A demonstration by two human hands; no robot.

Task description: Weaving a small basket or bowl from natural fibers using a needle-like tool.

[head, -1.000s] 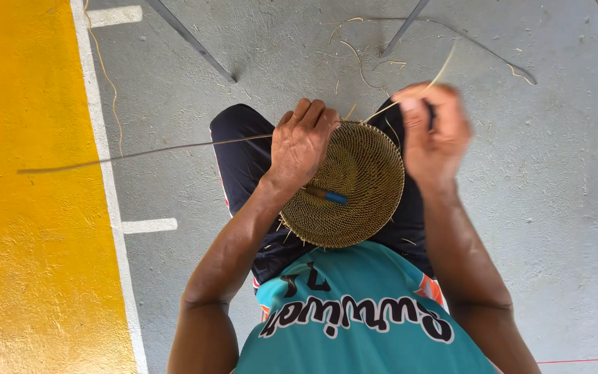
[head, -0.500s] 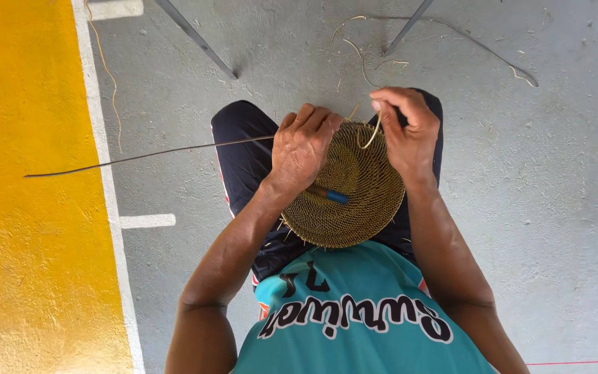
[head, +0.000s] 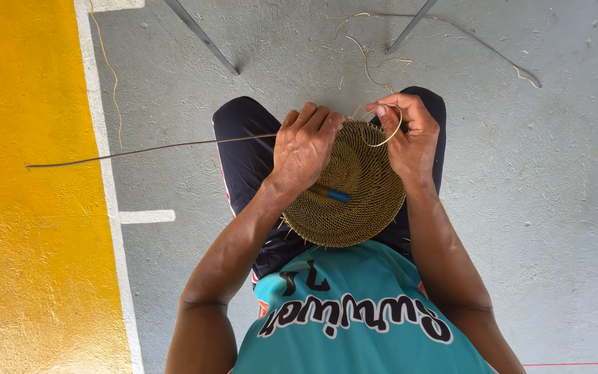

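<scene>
the person sat over a round woven disc [head: 347, 190] of straw-coloured coil, resting in the lap on dark shorts [head: 243, 152]. the left hand [head: 306, 149] lay on the disc's far-left rim, its fingers [head: 313, 118] curled and pressed together over the edge, clamping the coil there. a long thin stalk [head: 147, 149] ran out from under those fingers well to the left, across the grey floor [head: 520, 208] and the white line [head: 102, 173] to the yellow floor paint [head: 29, 208].

the right hand [head: 410, 135] had come in from where it stood a second ago, when it was raised away from the rim with the strand drawn out long. now it sat just beside the disc's far-right edge, thumb and forefinger pinching a pale strand [head: 385, 135] that curled in a small loop below the fingertips and touched the rim. the slack was taken up, which read as one stitch being pulled snug against the coil, with the binding nearly closed at that spot.

a blue-tipped tool [head: 330, 194] lay on the disc just near the heel of the left hand, untouched. loose straw scraps [head: 368, 62] lay on the floor beyond the fingers, between two dark metal legs [head: 202, 38].
</scene>
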